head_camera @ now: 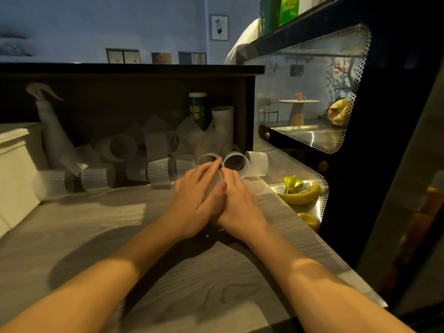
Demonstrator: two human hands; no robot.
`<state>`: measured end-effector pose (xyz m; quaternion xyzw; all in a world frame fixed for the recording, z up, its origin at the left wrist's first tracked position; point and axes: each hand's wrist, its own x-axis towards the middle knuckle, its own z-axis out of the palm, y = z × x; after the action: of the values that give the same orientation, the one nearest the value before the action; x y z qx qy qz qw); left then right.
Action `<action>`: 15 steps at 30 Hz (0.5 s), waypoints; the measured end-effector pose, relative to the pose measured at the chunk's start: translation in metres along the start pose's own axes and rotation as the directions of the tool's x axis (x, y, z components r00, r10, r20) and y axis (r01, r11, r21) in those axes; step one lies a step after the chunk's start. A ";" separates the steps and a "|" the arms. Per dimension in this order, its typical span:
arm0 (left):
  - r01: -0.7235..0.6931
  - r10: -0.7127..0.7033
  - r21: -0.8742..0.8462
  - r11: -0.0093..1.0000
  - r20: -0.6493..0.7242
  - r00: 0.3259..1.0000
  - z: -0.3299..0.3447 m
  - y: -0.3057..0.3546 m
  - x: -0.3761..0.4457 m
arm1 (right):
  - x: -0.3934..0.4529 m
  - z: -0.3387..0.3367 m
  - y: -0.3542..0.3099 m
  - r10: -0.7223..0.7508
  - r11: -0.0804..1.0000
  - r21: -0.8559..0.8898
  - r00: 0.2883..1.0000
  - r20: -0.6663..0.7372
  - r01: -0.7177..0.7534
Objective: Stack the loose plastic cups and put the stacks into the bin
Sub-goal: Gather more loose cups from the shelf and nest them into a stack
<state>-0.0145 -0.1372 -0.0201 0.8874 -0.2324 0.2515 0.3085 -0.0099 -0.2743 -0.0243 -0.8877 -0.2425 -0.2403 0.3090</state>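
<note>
Wooden counter [96, 236]; both hands' fingers [211, 168] curled around ribbed cup [217, 188].

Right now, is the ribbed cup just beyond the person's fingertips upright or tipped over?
Tipped over. The cup lies on its side on the counter, its open mouth facing the camera, beyond the right hand.

A pale wood-grain countertop [101, 241] runs toward a dark back panel under a black ledge [129, 68]. A white spray bottle [51, 126] leans at the back left, beside a white box-like unit [14, 169]. A green canister with a white cap [198, 110] stands upright at the back. To the right, a glass display case with a black frame [374, 131] holds a banana [302, 194] on its lower metal shelf and a sandwich-like item [338, 111] higher up. Green packages [278, 12] sit on top. A small framed picture [219, 27] hangs on the blue wall.
</note>
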 end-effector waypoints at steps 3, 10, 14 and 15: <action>0.033 -0.028 -0.112 0.993 0.043 0.999 0.001 -0.001 0.001 | 0.001 0.004 0.001 0.001 1.000 -0.015 1.000 0.012 -0.001; 0.109 -0.122 -0.340 0.934 -0.016 0.992 0.000 0.003 0.002 | 0.004 -0.007 0.003 0.064 0.998 -0.016 0.998 -0.004 -0.064; 0.179 -0.225 -0.340 0.923 -0.101 0.969 -0.001 -0.011 0.007 | 0.005 -0.036 0.019 0.173 0.984 -0.010 0.979 -0.103 -0.175; 0.185 -0.225 -0.312 0.932 -0.100 0.969 -0.001 -0.016 0.009 | 0.003 -0.043 0.025 0.191 0.982 0.011 0.973 -0.130 -0.191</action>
<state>0.0013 -0.1276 -0.0204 0.8308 -0.1526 0.2385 0.4792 -0.0052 -0.3195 -0.0039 -0.8894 -0.1351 -0.2674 0.3453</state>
